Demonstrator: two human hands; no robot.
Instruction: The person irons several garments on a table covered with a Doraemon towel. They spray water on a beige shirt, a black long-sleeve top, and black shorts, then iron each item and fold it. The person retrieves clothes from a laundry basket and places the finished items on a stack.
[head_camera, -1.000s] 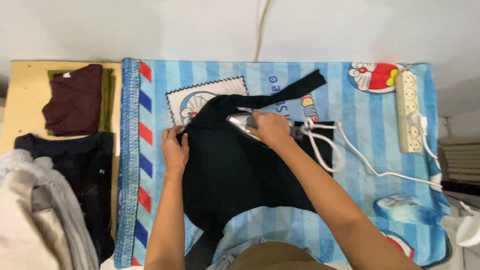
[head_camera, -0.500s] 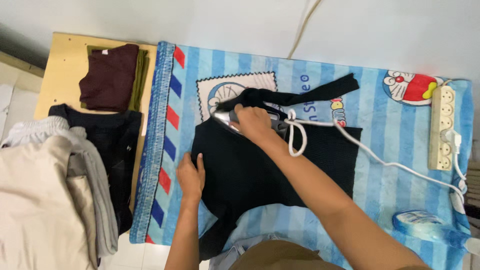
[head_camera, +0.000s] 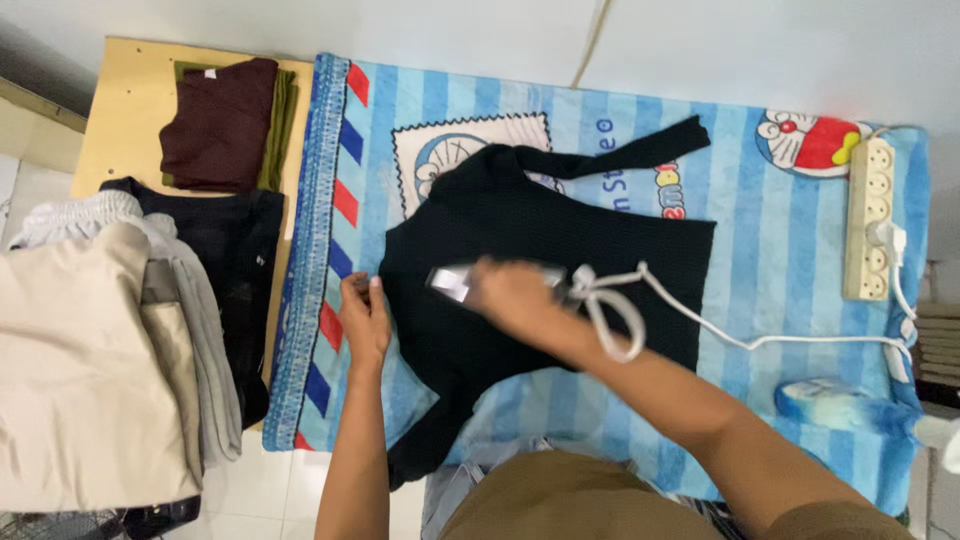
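Black garment (head_camera: 560, 260) flat on blue striped blanket (head_camera: 780, 270), mid-bench; right hand (head_camera: 515, 292), grip closed around iron (head_camera: 455, 281); left hand (head_camera: 365, 318), fingers flat, pinning left hem; best kept taut, strokes slow, cord (head_camera: 700, 325) clear.

Matt black knit garment (head_camera: 560, 260), fleecy striped blanket (head_camera: 780, 270), glossy iron soleplate (head_camera: 450, 283)
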